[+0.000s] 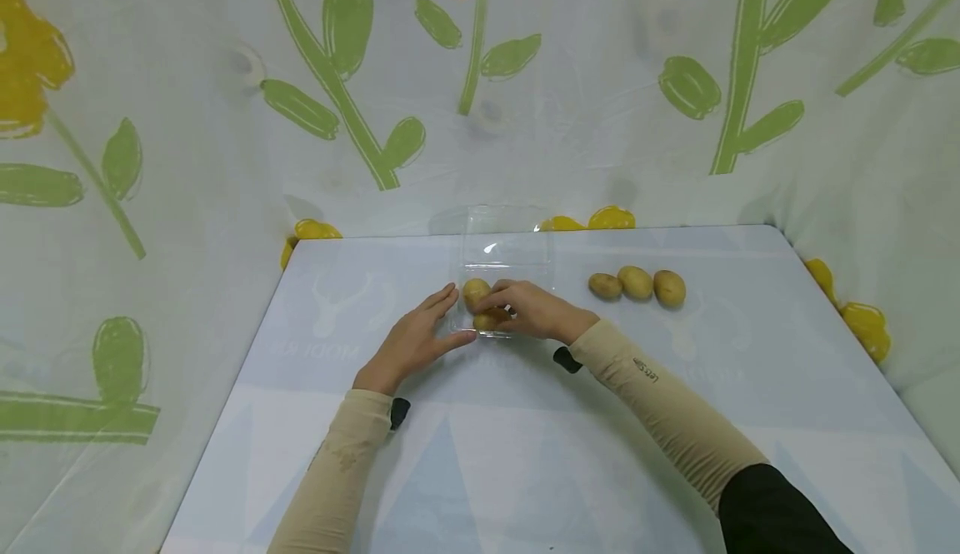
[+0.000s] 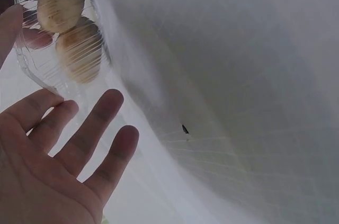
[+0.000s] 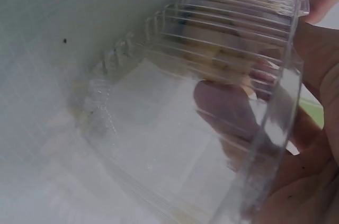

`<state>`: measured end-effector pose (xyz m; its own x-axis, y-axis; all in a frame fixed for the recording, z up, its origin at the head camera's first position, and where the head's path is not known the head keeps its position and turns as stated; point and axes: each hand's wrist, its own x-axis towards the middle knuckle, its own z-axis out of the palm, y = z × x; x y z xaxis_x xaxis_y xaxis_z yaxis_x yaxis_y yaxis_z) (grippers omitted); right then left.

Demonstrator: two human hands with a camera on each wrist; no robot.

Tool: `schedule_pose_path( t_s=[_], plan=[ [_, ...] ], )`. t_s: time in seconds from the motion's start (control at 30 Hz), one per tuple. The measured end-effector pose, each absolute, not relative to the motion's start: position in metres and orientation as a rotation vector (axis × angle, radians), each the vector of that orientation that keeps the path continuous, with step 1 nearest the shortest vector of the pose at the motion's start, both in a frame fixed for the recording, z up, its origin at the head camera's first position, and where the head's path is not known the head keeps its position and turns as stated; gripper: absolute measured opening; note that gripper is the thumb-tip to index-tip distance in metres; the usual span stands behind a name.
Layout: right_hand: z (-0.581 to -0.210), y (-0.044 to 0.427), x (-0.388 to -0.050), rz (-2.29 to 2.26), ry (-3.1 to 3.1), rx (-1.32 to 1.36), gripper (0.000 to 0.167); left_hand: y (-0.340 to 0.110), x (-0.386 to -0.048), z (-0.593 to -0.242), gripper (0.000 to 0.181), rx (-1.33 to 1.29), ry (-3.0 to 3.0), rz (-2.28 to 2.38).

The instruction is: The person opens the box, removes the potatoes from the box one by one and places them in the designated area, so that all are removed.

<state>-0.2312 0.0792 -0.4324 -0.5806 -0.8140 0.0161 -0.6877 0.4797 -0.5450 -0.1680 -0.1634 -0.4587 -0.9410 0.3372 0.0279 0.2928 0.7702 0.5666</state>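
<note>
A clear plastic clamshell box (image 1: 504, 247) stands near the table's far edge, its lid raised at the back. Two potatoes, a rear potato (image 1: 475, 291) and a near potato (image 1: 486, 321), lie in its left part. My right hand (image 1: 542, 311) reaches into the box and holds the near potato between thumb and fingers; part of that potato is hidden. Through the ribbed wall in the right wrist view, fingers show beside a potato (image 3: 212, 46). My left hand (image 1: 411, 344) has its fingers extended, touching the box at its left side and near corner.
To the right of the box, a small potato (image 1: 604, 286), a middle potato (image 1: 636, 282) and a right-hand potato (image 1: 670, 288) lie in a row on the white table (image 1: 480, 471). A flower-patterned curtain (image 1: 585, 121) hangs behind the table.
</note>
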Motion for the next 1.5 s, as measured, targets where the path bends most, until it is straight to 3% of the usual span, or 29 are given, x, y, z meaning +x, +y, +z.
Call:
schedule_pose_path(
  t_s=[0.23,0.73,1.07,1.5],
  plan=[
    [-0.432,0.082,-0.231,-0.641,2.523,-1.276,0.042,-0.163,-0.169,-0.458,0.092,0.520,2.895,0.888],
    [-0.433,0.088,-0.230,-0.599,2.570,-1.125,0.031,-0.163,-0.169,-0.459,0.092,0.512,2.903,0.877],
    [-0.437,0.091,-0.232,-0.629,2.532,-1.095,0.042,-0.162,-0.168,-0.458,0.091,0.512,2.901,0.886],
    [-0.438,0.091,-0.229,-0.640,2.539,-1.098,0.043,-0.162,-0.168,-0.458,0.091,0.503,2.896,0.906]
  ],
)
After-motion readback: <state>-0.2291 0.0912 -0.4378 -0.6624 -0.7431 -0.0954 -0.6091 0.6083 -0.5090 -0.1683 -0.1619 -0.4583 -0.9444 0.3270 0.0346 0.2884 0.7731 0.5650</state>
